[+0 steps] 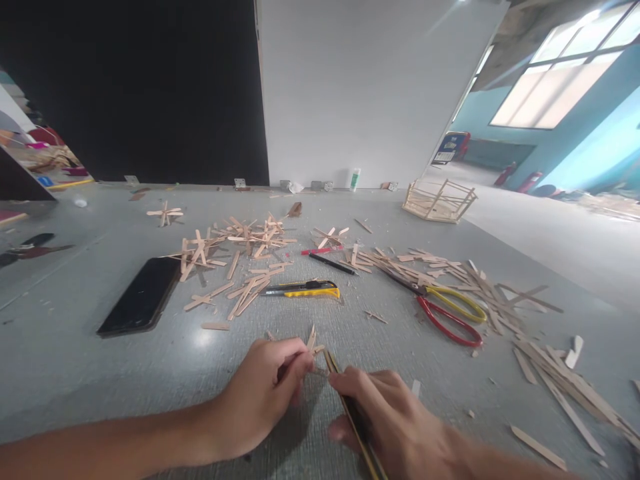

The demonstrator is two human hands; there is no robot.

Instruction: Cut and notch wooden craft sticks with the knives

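A: How are the hands set?

B: The left hand [265,393] is pinched shut on a small stick piece [312,339], which is held low over the counter [75,360] near its front edge. The right hand [395,427] is closed around a thin dark tool [333,367] with yellow edges, and its tip is brought up against that piece. The two hands are almost touching.

A: What could go wrong from here?

B: The left fingertips are kept very close to the tool's tip. If an edge is carried there, a slip off such narrow wood could, it is judged, be driven into them. Under too much pressure the piece might also be split or flicked out of the pinch.

A: And further out?

B: A utility knife [305,290] and scissors [450,313] are left just beyond the hands, among loose sticks [240,243]. A phone [140,297] is laid at the left, where it could be knocked by a swept forearm.

A: What cannot be made out?

B: It cannot be told whether the tool is a pencil or a blade, and its rear end is cut off by the lower edge. The contact point is partly covered by the left fingers, so the number of pieces pinched is unclear. The utility knife's blade seems extended, but this is uncertain.
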